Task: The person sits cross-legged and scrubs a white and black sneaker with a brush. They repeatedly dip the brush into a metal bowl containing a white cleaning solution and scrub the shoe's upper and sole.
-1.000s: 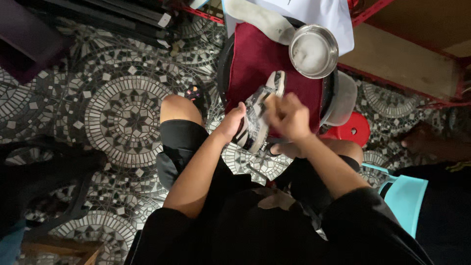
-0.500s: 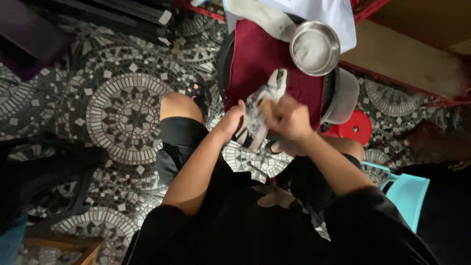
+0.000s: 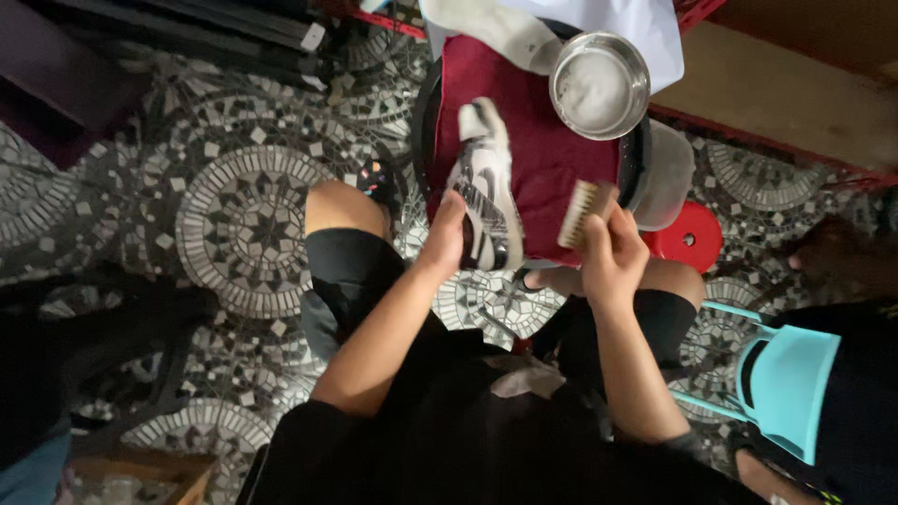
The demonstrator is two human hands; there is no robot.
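A second ago both hands were bunched together over the shoe, the right hand lying across it with the brush hidden under the palm. Now the hands have come apart. The right hand (image 3: 613, 257) has drawn off to the right and holds the brush (image 3: 582, 213) clear of the shoe, bristle side turned towards it; its fingers are wrapped tight round the brush's lower end. I read this as a pause between strokes: the scrubbing contact is broken and the shoe's side is laid bare for a look or for a fresh pass.

The left hand (image 3: 447, 238) grips the shoe (image 3: 488, 201) near its lower end, fingers closed round its edge, thumb on the near side. The shoe is white with dark stripes. It is held in the air above the dark red cloth (image 3: 543, 140), in front of the knees, not resting on anything. Its long axis runs nearly straight up the picture, away from the person, leaning slightly to the left at the top. The far end points towards the white cloth (image 3: 645, 23) beyond; I cannot tell for sure whether that end is toe or heel.

A steel bowl (image 3: 599, 86) stands on the red cloth just right of the shoe's far end, well clear of both hands. A red stool (image 3: 687, 238) shows beside the right knee.
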